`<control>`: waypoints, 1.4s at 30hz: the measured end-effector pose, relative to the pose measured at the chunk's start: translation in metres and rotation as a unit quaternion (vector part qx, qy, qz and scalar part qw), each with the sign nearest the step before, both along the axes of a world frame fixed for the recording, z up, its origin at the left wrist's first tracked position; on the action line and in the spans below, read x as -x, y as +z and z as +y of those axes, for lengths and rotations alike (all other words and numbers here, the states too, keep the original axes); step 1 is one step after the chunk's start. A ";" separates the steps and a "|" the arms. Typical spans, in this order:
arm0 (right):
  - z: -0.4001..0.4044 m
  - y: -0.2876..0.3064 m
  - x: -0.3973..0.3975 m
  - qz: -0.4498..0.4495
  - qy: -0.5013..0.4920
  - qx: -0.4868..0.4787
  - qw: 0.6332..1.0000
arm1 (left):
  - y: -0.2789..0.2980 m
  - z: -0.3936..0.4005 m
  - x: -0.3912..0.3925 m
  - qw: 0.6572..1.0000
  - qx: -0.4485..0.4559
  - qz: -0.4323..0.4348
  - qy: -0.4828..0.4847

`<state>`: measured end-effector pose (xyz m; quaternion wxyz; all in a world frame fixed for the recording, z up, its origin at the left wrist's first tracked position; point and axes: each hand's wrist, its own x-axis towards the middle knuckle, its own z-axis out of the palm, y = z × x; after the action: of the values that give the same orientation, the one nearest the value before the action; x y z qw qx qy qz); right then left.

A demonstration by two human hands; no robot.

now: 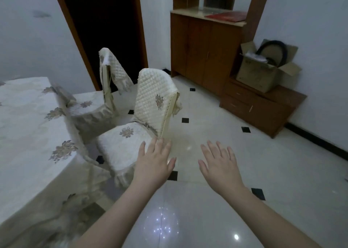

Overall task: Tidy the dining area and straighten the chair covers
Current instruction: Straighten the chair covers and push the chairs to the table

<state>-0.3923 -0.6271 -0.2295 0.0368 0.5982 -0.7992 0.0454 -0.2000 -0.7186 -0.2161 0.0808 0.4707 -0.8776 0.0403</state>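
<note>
Both hands, the left hand and right hand, reach forward with fingers spread, holding nothing, toward the nearer chair cover at 11 o'clock. The quilted fabric looks soft and light, likely best gripped at its loose lower right corner.

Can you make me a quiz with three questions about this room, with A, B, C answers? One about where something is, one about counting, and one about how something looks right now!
1. Where is the cardboard box?
A. under the table
B. on the low wooden cabinet
C. on a chair seat

2. How many chairs have covers?
A. two
B. four
C. none

3. How are the hands?
A. making fists
B. holding a cup
C. open and empty

Answers: 1 B, the box sits on the cabinet by the wall. 2 A, the near chair and the far chair. 3 C, the left hand and right hand have spread fingers holding nothing.
</note>
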 end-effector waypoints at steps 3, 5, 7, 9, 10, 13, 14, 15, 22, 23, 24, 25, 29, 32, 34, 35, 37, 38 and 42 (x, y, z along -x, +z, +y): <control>-0.015 -0.003 0.025 0.001 -0.035 -0.009 0.999 | -0.006 -0.028 0.031 0.999 0.000 -0.014 -0.052; -0.027 -0.007 0.043 -0.004 -0.047 -0.012 0.999 | -0.009 -0.044 0.051 0.997 0.006 -0.020 -0.072; -0.041 -0.010 0.062 -0.019 -0.058 -0.015 0.998 | -0.013 -0.062 0.073 0.996 0.003 -0.029 -0.081; -0.056 -0.014 0.085 -0.031 -0.065 -0.012 0.997 | -0.018 -0.081 0.099 0.996 0.007 -0.030 -0.084; -0.065 -0.017 0.099 -0.036 -0.066 -0.012 0.997 | -0.019 -0.091 0.115 0.996 0.009 -0.030 -0.085; -0.095 -0.025 0.143 -0.046 -0.061 -0.007 0.997 | -0.020 -0.117 0.162 0.996 0.000 -0.047 -0.071; -0.104 -0.027 0.157 -0.052 -0.057 -0.006 0.997 | -0.021 -0.123 0.177 0.996 -0.003 -0.061 -0.065; -0.113 -0.028 0.171 -0.058 -0.054 -0.004 0.997 | -0.021 -0.131 0.192 0.996 -0.003 -0.072 -0.061; -0.175 -0.018 0.257 -0.096 -0.026 0.010 0.995 | -0.016 -0.186 0.273 0.995 -0.013 -0.093 -0.031; -0.184 -0.017 0.267 -0.097 -0.019 0.010 0.995 | -0.016 -0.194 0.280 0.996 -0.016 -0.085 -0.022; -0.193 -0.017 0.275 -0.096 -0.016 0.008 0.995 | -0.017 -0.201 0.286 0.996 -0.025 -0.083 -0.014; -0.201 -0.018 0.282 -0.095 -0.016 0.010 0.995 | -0.019 -0.208 0.292 0.996 -0.029 -0.084 -0.007; -0.241 -0.020 0.306 -0.095 0.000 0.004 0.995 | -0.026 -0.243 0.312 0.996 -0.043 -0.078 0.013; -0.278 -0.022 0.320 -0.088 0.018 0.000 0.996 | -0.034 -0.279 0.323 0.997 -0.052 -0.056 0.030; -0.308 -0.025 0.329 -0.086 0.030 -0.013 0.996 | -0.040 -0.306 0.330 0.997 -0.048 -0.048 0.041; -0.324 -0.027 0.333 -0.084 0.034 -0.015 0.996 | -0.044 -0.321 0.333 0.997 -0.046 -0.042 0.049; -0.358 -0.031 0.338 -0.073 0.039 -0.026 0.996 | -0.051 -0.354 0.338 0.997 -0.040 -0.029 0.059; -0.374 -0.033 0.339 -0.066 0.040 -0.032 0.997 | -0.053 -0.371 0.341 0.997 -0.044 -0.028 0.062; -0.438 -0.023 0.346 -0.046 0.060 -0.045 0.996 | -0.052 -0.432 0.350 0.993 -0.057 0.000 0.099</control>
<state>-0.7385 -1.0656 -0.2526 -0.0297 0.6434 -0.7640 0.0387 -0.5496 -1.1510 -0.2685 0.0498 0.5595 -0.8273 -0.0016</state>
